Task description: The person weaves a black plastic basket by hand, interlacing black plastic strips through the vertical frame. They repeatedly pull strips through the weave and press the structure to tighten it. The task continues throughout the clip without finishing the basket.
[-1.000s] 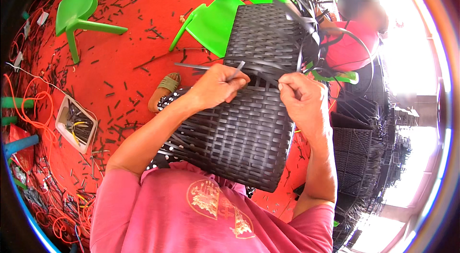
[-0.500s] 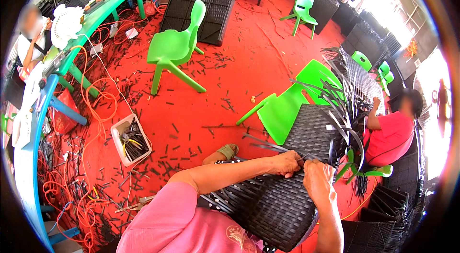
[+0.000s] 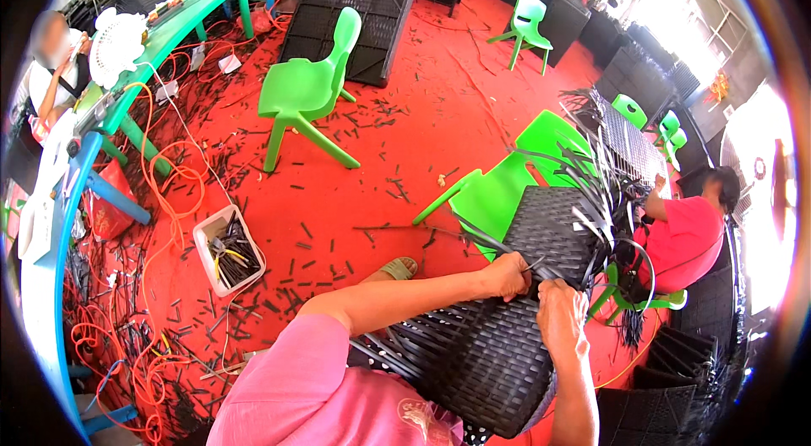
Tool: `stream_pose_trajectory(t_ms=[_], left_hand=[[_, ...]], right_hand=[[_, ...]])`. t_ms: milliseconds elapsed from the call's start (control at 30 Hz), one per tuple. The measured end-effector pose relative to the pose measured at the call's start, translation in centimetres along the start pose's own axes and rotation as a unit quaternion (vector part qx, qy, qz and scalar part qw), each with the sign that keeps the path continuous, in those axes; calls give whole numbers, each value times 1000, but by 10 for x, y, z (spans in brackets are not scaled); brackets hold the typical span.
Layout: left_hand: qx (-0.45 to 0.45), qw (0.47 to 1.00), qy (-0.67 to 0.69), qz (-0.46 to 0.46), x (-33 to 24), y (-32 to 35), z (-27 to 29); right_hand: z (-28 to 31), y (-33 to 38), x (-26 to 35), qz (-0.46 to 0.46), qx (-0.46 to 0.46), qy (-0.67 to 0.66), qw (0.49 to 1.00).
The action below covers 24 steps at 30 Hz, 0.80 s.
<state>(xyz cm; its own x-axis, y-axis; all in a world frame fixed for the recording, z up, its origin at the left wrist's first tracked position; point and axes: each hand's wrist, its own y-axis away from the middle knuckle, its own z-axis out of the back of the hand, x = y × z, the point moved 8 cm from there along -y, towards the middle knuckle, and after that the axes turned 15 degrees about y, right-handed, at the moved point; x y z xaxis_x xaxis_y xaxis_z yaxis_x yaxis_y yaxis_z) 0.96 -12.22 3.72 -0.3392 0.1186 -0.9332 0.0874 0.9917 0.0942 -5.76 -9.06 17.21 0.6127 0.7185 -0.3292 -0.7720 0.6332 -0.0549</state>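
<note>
Left hand (image 3: 507, 277) pinching flat black strip (image 3: 536, 263); right hand (image 3: 563, 311) resting clenched over woven panel (image 3: 498, 374), hold hidden. Seemingly weaving; next pass probably needing firm tension.

Weaving workshop: woven panels (image 3: 498, 374), green table (image 3: 196, 2)

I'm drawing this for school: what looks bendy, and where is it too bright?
In the head view, the fisheye lens curves the blue table near the left rim; also in the head view, glare whitens the window at upper right.
</note>
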Motion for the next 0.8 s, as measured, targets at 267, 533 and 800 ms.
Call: stream_pose_trajectory(t_ms=[267,533,800], left_hand=[[-7,999,49,-12,-14,10,14],[29,994,85,61,-53,42,19],[51,986,120,-105,-115,80,20]], right_hand=[[6,0,-16,11,-95,-162,982],[-11,1,-25,32,-66,-262,962],[-28,-18,-3,11,115,-581,806]])
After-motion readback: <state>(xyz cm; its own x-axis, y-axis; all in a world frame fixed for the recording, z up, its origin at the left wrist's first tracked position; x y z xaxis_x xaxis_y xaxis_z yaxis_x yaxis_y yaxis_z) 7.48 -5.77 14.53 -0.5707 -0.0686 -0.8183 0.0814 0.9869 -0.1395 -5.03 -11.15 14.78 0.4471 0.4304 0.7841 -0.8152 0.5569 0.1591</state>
